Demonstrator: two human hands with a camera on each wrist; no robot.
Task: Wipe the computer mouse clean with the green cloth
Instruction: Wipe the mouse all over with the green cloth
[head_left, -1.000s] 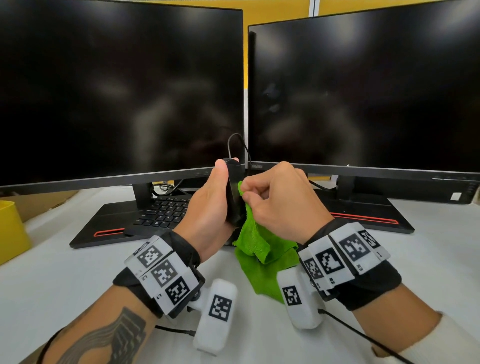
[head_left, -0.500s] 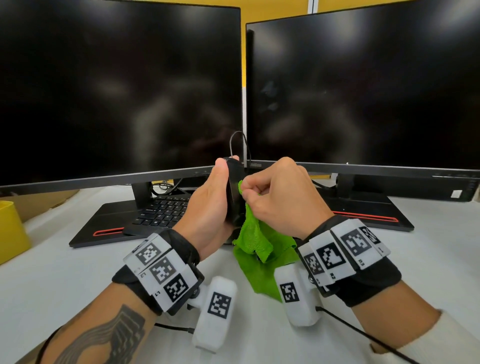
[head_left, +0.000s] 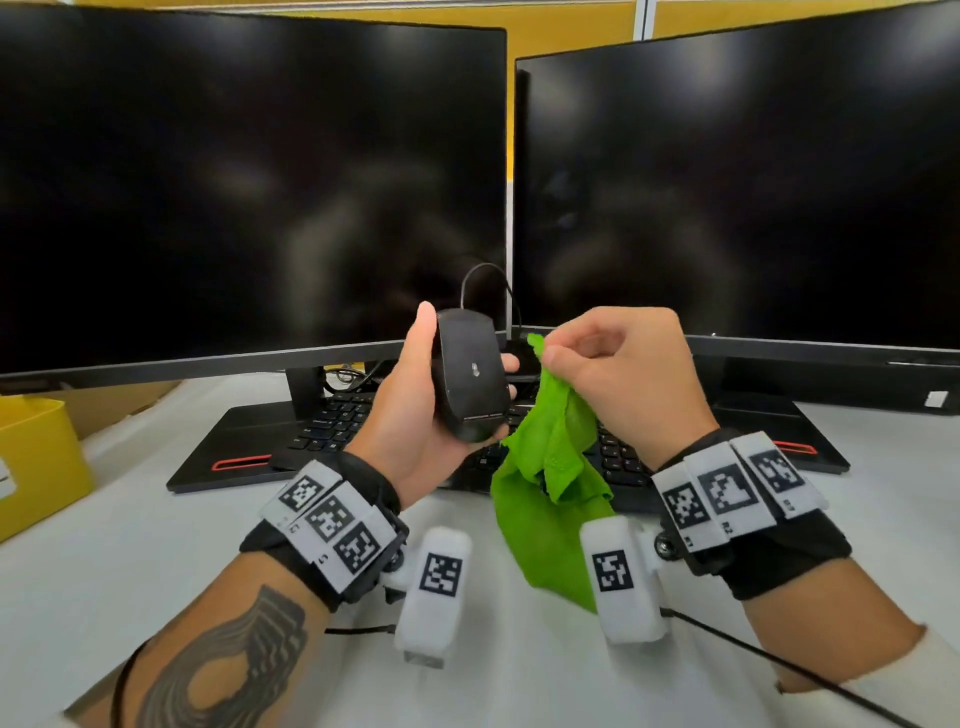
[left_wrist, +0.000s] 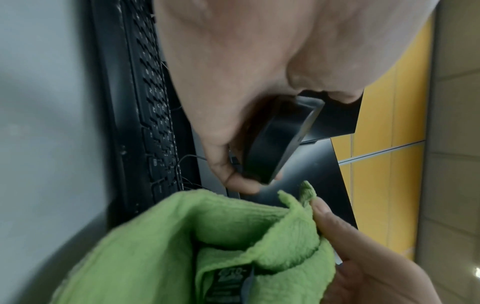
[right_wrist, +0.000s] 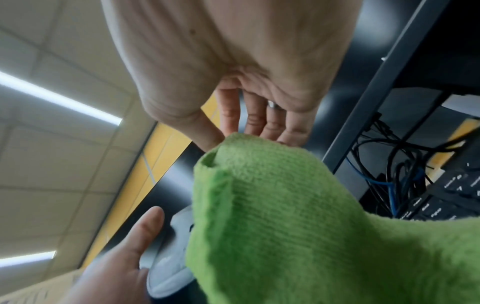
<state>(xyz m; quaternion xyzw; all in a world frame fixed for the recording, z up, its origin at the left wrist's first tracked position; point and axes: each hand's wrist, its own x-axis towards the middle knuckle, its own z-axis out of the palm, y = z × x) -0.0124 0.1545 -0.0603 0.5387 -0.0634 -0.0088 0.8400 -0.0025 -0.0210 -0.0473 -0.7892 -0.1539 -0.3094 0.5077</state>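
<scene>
My left hand (head_left: 441, 384) grips a black wired computer mouse (head_left: 470, 374) in the air over the keyboard, thumb along its left side, fingers wrapped behind it. The mouse's top faces me in the head view; the left wrist view shows the mouse (left_wrist: 278, 142) edge-on. My right hand (head_left: 613, 374) pinches the top corner of the green cloth (head_left: 550, 478), which hangs down to the desk. A small gap separates the cloth from the mouse. In the right wrist view the green cloth (right_wrist: 298, 216) covers part of the mouse (right_wrist: 168, 261).
Two dark monitors (head_left: 249, 182) (head_left: 753, 182) stand close behind the hands. A black keyboard (head_left: 332, 426) lies under them, with the mouse cable (head_left: 483, 275) looping up behind. A yellow box (head_left: 36, 457) sits at the left on the white desk (head_left: 130, 545).
The left hand has turned the mouse so its top faces me. The right hand has drawn the cloth off the mouse to the right, leaving a gap.
</scene>
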